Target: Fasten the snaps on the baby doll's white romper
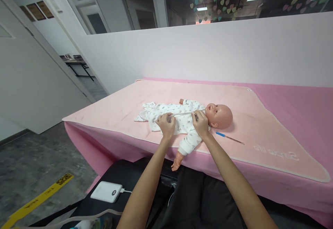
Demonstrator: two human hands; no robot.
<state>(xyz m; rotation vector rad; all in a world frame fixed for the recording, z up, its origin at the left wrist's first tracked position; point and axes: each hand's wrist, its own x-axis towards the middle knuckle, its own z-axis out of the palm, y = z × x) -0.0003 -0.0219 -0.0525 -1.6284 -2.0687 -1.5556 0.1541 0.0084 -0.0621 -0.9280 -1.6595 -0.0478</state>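
Observation:
A baby doll (220, 115) lies on its back on a pink mat, its head to the right. It wears a white patterned romper (182, 126), whose front edge runs between my two hands. Near the doll's waist, my left hand (167, 124) is closed on that edge. Up by the doll's neck, my right hand (200, 123) pinches the same edge. The cloth between them looks drawn straight. One doll arm (178, 160) hangs over the table's front edge, and the romper's legs trail off to the left.
A blue-capped pen (230, 137) rests near the doll's head. The pale pink mat (260, 118) covers part of the pink tablecloth (307, 107). A white power bank (106, 191) with a cable lies on a black seat at lower left. Behind the table stands a white wall (208, 55).

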